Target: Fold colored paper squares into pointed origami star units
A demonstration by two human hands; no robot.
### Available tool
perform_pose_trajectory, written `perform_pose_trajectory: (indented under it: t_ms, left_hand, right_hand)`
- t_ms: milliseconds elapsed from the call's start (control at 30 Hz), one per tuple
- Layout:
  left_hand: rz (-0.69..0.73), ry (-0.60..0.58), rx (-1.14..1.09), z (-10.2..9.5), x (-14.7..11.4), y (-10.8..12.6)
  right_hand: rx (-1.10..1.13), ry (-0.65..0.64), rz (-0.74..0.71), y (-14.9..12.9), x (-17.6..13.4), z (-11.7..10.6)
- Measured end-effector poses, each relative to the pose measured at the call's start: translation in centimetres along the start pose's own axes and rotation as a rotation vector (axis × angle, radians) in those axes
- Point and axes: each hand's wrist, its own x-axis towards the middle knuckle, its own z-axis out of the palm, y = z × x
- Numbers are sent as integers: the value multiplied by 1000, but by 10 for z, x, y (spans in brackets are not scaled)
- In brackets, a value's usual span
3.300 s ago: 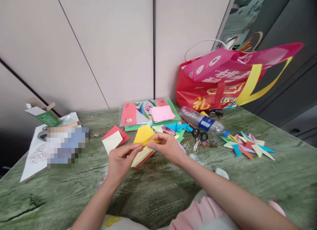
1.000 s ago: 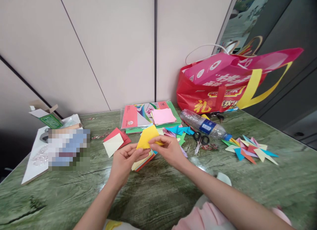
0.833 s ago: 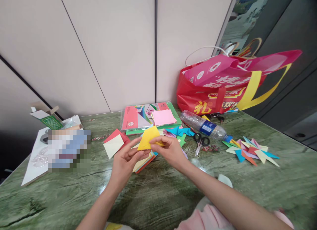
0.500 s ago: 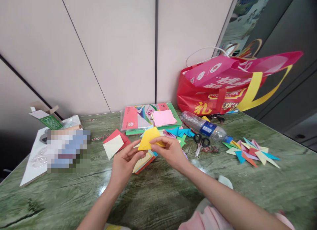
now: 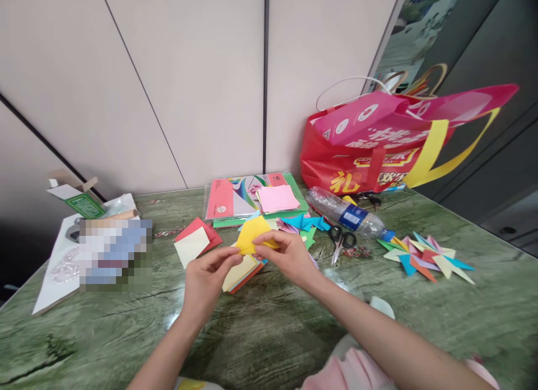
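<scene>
A partly folded piece of yellow origami paper (image 5: 253, 231) is held up over the table between both hands. My left hand (image 5: 213, 273) pinches its lower left corner between thumb and fingers. My right hand (image 5: 290, 256) grips the right side, its fingers covering part of the paper. Below the hands lies a stack of coloured paper squares (image 5: 239, 273), cream on top. To the left, a cream paper square (image 5: 191, 247) rests on red paper (image 5: 212, 235). Blue folded paper pieces (image 5: 303, 223) lie just behind my right hand.
Black-handled scissors (image 5: 338, 243) and a plastic bottle (image 5: 352, 213) lie right of centre. Folded colourful paper pieces (image 5: 428, 258) are heaped farther right. A paper pack (image 5: 235, 196) with pink squares (image 5: 279, 198) stands behind. A red bag (image 5: 336, 154) is at back right, a green-and-white box (image 5: 82, 200) at left.
My left hand has shifted its hold, its fingers now pinching the yellow paper's lower left corner. The left edge of the paper looks more folded in. My right hand has hardly moved.
</scene>
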Motion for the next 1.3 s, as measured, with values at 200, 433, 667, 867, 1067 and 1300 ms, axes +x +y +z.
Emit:
perform_pose_trajectory:
  t_ms: [200, 433, 667, 867, 1067, 1300]
  left_hand:
    - [-56, 10, -72, 1, 0, -1]
    - [-87, -2, -191, 0, 0, -4]
    - [-83, -14, -284, 3, 0, -9]
    - [-91, -7, -323, 4, -1, -8]
    - [-85, -13, -325, 5, 0, -7]
    - [-150, -251, -330, 1, 2, 0]
  right_hand:
    - [-14, 6, -21, 2, 1, 0]
    - [-140, 27, -91, 0, 0, 0]
    - [-113, 61, -104, 0, -1, 2]
    - [-101, 67, -107, 1, -1, 4]
    - [-132, 73, -124, -3, -2, 3]
    - [-152, 85, -128, -5, -1, 0]
